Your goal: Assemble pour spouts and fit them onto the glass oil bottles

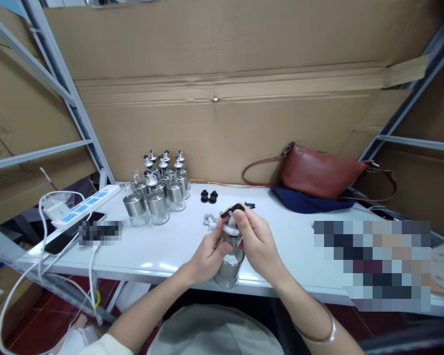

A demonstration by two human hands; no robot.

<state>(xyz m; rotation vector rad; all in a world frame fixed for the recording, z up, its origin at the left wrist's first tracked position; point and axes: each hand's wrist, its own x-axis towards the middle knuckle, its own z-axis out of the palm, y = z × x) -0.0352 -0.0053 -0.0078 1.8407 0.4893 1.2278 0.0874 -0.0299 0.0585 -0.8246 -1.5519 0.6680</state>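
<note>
A glass oil bottle point(227, 278) with a metal band stands upright at the table's front edge, a silver pour spout point(230, 228) on its neck. My left hand point(210, 249) is closed round the neck, just under the spout. With thumb and fingers, my right hand point(258, 241) grips the spout's black flap point(229, 211); part of the spout is hidden by the fingers. Behind my left hand lie loose silver spout parts point(209, 220). Several small black stoppers point(209, 196) sit further back, and a few black pieces point(250, 204) lie beyond my right hand.
Several similar bottles point(158, 204) are grouped at the back left, most with spouts. A power strip point(92, 204), phone point(57, 241) and white cables occupy the left end. At the back right a brown bag point(314, 172) rests on dark blue cloth point(299, 203). Cardboard point(222, 133) walls the back.
</note>
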